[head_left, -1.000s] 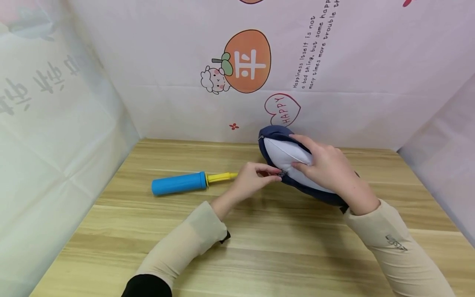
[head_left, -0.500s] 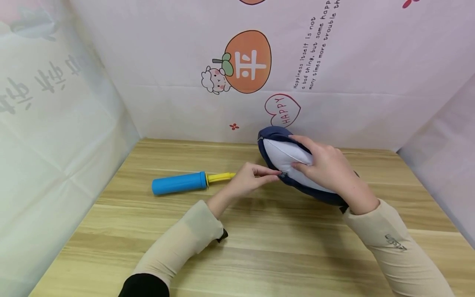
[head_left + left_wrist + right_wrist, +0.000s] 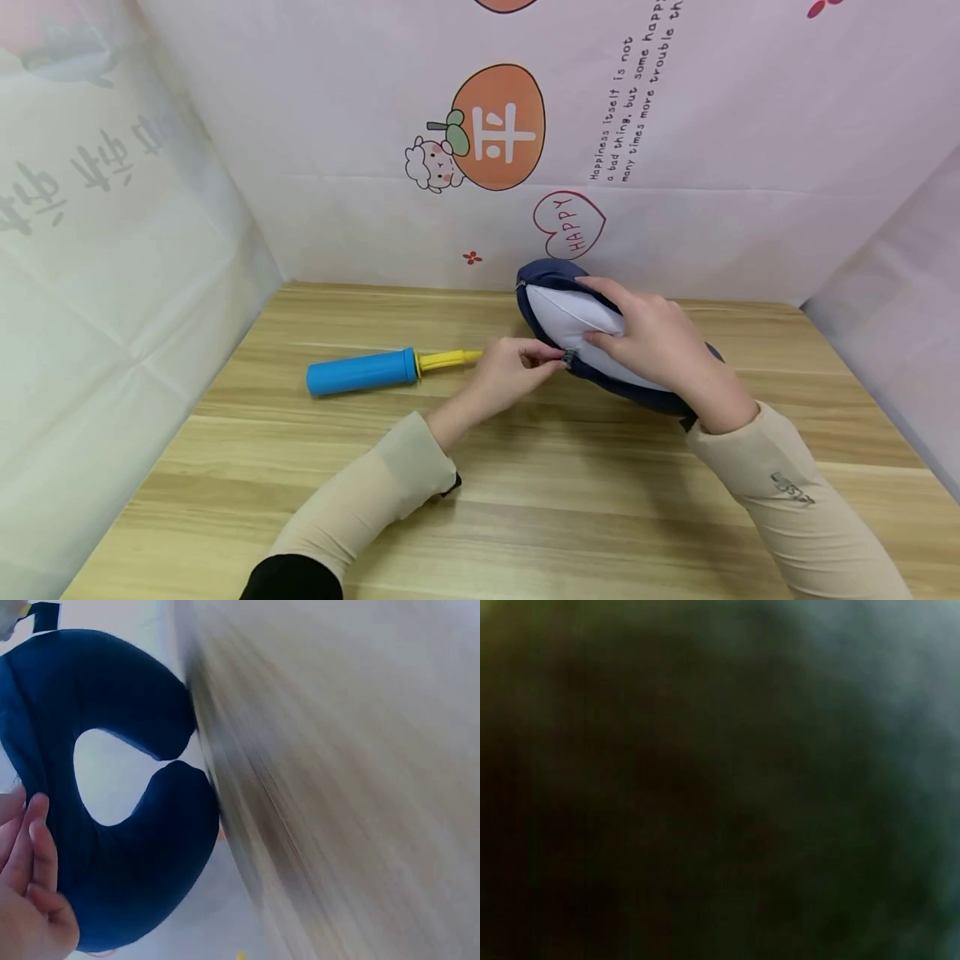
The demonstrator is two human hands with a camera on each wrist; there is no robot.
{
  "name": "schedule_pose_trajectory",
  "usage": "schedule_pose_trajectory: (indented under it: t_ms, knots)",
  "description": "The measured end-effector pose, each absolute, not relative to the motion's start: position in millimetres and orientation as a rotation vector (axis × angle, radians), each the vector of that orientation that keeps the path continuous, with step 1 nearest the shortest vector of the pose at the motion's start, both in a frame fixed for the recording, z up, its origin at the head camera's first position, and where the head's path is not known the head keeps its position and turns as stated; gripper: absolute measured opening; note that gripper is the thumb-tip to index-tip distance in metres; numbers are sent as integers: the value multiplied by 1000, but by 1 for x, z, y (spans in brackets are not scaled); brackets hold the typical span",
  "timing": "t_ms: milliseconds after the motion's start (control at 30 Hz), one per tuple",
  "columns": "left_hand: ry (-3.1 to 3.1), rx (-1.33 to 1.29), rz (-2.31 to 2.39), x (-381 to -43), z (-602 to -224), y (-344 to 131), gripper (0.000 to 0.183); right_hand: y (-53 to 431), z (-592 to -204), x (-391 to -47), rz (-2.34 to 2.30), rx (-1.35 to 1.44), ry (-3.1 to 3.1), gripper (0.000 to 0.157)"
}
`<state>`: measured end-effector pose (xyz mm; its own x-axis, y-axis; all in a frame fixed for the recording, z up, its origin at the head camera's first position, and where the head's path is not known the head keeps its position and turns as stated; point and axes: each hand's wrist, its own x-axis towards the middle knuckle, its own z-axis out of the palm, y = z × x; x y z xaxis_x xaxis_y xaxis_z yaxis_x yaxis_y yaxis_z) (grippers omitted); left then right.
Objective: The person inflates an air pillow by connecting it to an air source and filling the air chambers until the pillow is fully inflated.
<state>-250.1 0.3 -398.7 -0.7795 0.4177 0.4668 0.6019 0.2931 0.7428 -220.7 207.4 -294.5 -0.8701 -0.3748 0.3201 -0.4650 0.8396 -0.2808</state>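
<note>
A navy U-shaped neck pillow (image 3: pixel 142 877) stands on its two ends on the table, its open side downward in the left wrist view. Along its top in the head view the cover's zipper is open, baring a white inner cushion (image 3: pixel 558 313). My right hand (image 3: pixel 658 337) grips the pillow from above, thumb on the white part and fingers over the far navy edge. With thumb and fingertips my left hand (image 3: pixel 510 367) pinches the small dark zipper pull (image 3: pixel 569 358) at the near edge of the opening. The right wrist view is dark and blurred.
A blue hand pump (image 3: pixel 363 372) with a yellow nozzle (image 3: pixel 446 359) lies on the wooden table (image 3: pixel 525 517), left of the pillow and just beyond the left wrist. A printed white sheet (image 3: pixel 360 233) rises behind the table, with white sheets at both sides.
My left hand keeps its place at the zipper, its fingers shifting slightly and the wrist dipping a little. The pillow and right hand stay nearly still.
</note>
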Motion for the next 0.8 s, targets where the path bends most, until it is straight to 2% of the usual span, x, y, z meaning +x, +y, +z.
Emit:
schedule_pose_trajectory:
  t_ms: [200, 633, 800]
  knots:
    - [-2263, -1028, -1033, -246, -402, 6, 7, 209, -295, -220, 523, 654, -2766, 66]
    - [-2224, -1062, -568, -249, -401, 8, 9, 201, -299, -221, 492, 679, -2769, 65]
    - [-2136, -1103, -565, -250, -406, 9, 9, 199, -302, -221, 481, 711, -2743, 65]
